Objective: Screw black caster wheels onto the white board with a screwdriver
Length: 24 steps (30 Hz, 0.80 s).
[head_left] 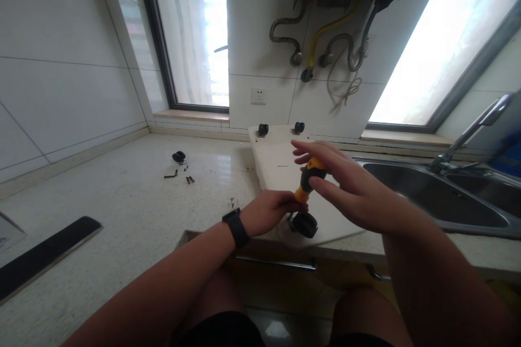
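Observation:
A screwdriver (311, 176) with an orange and black handle stands tilted above a black caster wheel (305, 224). My right hand (345, 184) is around its upper handle, thumb on the near side and the other fingers loosely stretched past it. At the lower end, my left hand (277, 209) pinches close to the orange collar, just over the caster; the driver's tip is hidden by those fingers. The caster sits at the near corner of a white panel (277, 146). Two more casters, one left (263, 129) and one right (299, 127), stand at its far end.
On the counter (134, 195) lie a loose caster (178, 156), several screws (190, 179) and a small L-shaped key (171, 174). A long black strip (49, 255) rests at left. To the right are a steel sink (431, 195) and a faucet (468, 130).

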Motion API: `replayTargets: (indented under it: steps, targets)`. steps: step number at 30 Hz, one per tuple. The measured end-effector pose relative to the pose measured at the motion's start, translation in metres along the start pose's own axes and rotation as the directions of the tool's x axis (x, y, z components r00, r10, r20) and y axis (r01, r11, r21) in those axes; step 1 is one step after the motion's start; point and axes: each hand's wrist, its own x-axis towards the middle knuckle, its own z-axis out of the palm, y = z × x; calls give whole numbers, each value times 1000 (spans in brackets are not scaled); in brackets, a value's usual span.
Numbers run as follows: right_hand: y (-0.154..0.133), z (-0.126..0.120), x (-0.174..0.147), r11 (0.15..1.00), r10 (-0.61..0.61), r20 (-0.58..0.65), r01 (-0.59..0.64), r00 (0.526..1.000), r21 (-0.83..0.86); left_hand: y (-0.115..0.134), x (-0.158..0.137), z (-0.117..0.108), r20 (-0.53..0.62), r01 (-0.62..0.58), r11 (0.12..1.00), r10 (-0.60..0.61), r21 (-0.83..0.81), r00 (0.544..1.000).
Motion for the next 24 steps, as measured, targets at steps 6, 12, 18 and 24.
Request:
replayTargets:
  steps: [6,12,18,24]
  targets:
    - [14,-21,-9,976,-69,232,17,970,218,-2,0,-1,34,-35,998,34,45,999]
    - [10,-13,-2,991,135,-8,-135,991,-11,-13,0,4,11,-75,997,75,-12,997]
    - [-5,9,5,910,186,-249,-262,951,-321,-24,0,13,-105,-110,981,93,-163,990]
    - [-8,-3,-6,992,127,-16,-127,992,18,-22,-2,17,-230,-58,996,72,68,970]
